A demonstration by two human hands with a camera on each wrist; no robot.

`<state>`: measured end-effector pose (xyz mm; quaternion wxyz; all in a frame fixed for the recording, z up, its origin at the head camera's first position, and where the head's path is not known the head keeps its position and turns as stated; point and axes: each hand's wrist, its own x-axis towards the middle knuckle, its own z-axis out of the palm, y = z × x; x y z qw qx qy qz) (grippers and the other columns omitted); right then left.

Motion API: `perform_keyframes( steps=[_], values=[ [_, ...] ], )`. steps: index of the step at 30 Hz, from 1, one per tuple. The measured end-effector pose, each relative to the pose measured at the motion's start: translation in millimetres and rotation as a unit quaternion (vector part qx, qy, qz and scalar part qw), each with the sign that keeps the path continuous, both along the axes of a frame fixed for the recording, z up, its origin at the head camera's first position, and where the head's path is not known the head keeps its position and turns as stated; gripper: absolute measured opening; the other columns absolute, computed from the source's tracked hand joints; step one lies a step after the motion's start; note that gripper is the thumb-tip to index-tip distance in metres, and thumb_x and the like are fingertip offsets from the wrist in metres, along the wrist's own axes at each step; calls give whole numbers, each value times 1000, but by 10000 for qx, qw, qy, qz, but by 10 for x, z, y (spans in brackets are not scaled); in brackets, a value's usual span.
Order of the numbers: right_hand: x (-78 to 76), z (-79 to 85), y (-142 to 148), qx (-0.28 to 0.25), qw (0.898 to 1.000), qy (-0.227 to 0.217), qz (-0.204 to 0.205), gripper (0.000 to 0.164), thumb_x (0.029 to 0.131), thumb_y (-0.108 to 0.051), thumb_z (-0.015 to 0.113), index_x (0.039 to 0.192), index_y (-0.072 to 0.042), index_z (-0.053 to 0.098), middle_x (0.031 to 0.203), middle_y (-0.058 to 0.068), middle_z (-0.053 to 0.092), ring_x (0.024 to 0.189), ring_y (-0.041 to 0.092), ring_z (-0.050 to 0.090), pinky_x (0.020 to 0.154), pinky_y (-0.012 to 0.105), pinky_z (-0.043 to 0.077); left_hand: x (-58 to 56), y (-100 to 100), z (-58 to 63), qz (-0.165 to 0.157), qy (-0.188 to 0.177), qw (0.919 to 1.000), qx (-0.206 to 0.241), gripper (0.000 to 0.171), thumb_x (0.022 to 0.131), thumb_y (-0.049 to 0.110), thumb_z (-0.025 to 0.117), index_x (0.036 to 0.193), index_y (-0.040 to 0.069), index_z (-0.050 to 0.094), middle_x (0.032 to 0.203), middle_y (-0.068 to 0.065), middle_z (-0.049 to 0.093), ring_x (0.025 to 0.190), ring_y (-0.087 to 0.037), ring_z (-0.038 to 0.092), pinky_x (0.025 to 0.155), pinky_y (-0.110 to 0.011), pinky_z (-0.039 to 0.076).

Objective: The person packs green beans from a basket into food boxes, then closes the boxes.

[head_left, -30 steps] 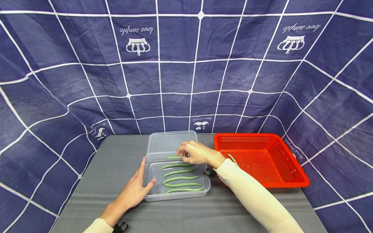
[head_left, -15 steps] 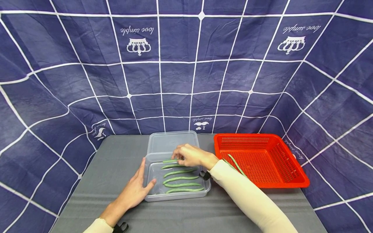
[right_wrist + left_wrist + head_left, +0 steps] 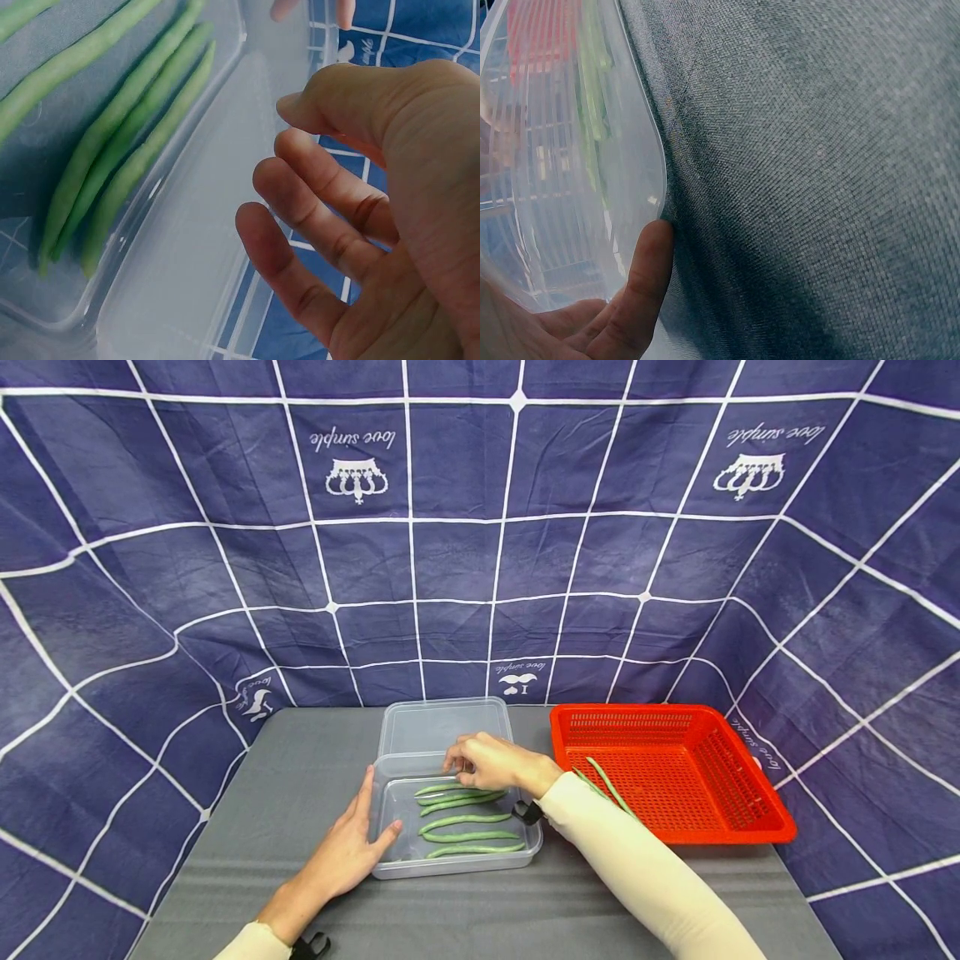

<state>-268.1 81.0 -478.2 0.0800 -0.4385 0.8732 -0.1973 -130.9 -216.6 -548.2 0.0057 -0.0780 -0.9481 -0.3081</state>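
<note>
My left hand rests against the left end of a clear plastic container, fingers straight along its side and thumb over its rim. In the left wrist view, a fingertip touches the container's edge. Several green beans lie crosswise inside, spread from front to back. Over the back rim is my right hand, its fingers loosely bent and holding nothing. The right wrist view shows three beans side by side along the container wall, apart from those fingertips.
Behind the container lies its clear lid. To the right stands a red perforated basket with a few green beans in it, partly hidden by my right sleeve. A blue checked curtain rises behind the grey table.
My right hand has moved slightly left and nearer, set its green bean down among the others at the container's back, and let go. My left hand has stayed put.
</note>
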Motion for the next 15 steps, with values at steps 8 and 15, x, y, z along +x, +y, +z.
perform_keyframes(
  steps=[8,15],
  values=[
    [14,36,146,-115,9999,30,-87,28,103,-5,77,128,-13,87,111,-1,81,101,16,78,90,24,62,-1,2,-9,2,117,9999,0,111,113,42,76,189,11,1,185,-36,34,166,-57,49,131,-74,46],
    [32,121,343,-109,9994,160,-280,27,105,-7,75,128,-18,87,114,-4,81,103,12,79,87,27,64,-5,-4,-28,21,110,9999,8,111,113,43,75,189,12,-1,186,-36,33,167,-58,47,131,-75,45]
  ],
)
